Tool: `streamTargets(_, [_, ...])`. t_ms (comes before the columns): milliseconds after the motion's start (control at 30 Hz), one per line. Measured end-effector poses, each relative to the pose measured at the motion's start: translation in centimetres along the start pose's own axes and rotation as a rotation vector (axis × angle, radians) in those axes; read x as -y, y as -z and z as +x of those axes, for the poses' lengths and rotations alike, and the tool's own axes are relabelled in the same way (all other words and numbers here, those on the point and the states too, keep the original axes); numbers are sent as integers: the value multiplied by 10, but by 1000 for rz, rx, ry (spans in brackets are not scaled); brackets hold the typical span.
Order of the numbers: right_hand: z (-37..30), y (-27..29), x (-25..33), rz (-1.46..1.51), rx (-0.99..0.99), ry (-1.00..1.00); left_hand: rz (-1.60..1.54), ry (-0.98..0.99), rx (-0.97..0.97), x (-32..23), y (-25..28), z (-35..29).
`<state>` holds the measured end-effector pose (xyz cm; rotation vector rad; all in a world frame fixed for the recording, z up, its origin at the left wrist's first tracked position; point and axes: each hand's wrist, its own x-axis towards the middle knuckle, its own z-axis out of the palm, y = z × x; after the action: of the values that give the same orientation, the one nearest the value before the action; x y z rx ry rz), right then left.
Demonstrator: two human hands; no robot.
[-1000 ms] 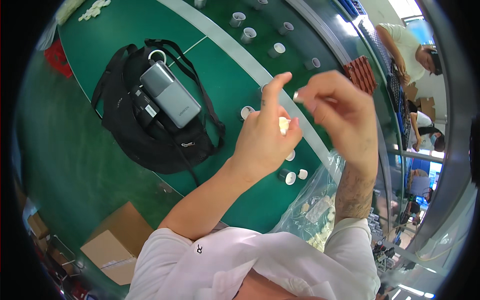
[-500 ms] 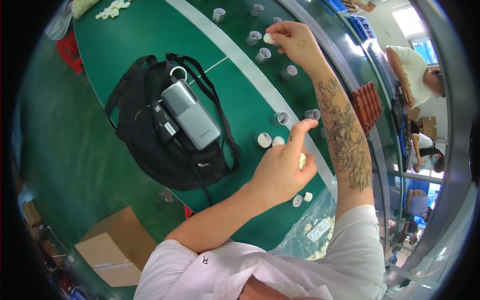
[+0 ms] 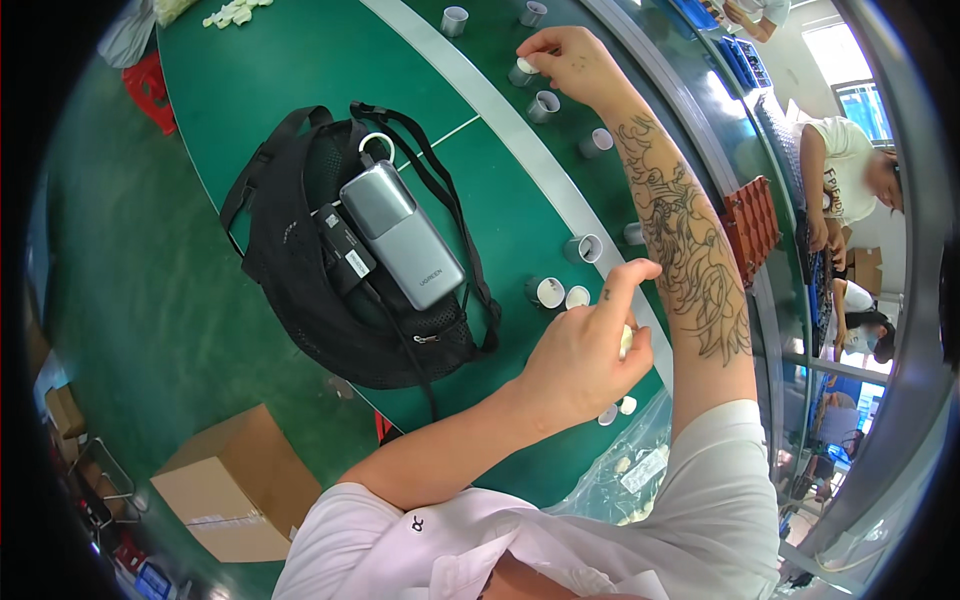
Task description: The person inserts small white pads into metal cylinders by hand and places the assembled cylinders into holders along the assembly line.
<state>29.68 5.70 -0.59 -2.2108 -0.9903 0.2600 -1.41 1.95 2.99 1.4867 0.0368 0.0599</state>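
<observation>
White piece (image 3: 526,66), pinched by the right hand (image 3: 568,66), sits at a grey cup (image 3: 518,79); the left hand (image 3: 585,365) curls round a pale piece (image 3: 627,342), index finger extended; a nearer cup (image 3: 547,292) looks white-filled, seemingly done; an open cup (image 3: 583,249) beside it looks hollow.

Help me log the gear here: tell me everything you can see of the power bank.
The power bank is a grey, rounded, metallic-looking slab with a glossier upper section and small lettering near its lower end. A whitish loop sits at its upper end. It lies slantwise on the black backpack, lower end toward the right. Neither the left hand nor right hand touches it.
</observation>
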Motion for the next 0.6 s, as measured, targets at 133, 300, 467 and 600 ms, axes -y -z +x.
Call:
streamTargets(133, [-1, -5, -3, 33, -26, 37, 3, -15, 5, -1, -2, -1])
streamTargets(300, [-1, -9, -2, 223, 68, -128, -19, -4, 13, -3, -1, -1])
streamTargets(467, [2, -5, -5, 457, 110, -208, -50, -9, 21, -1, 2, 0])
streamTargets(600, [7, -10, 9, 347, 81, -228, -58, -4, 27, -2, 3, 0])
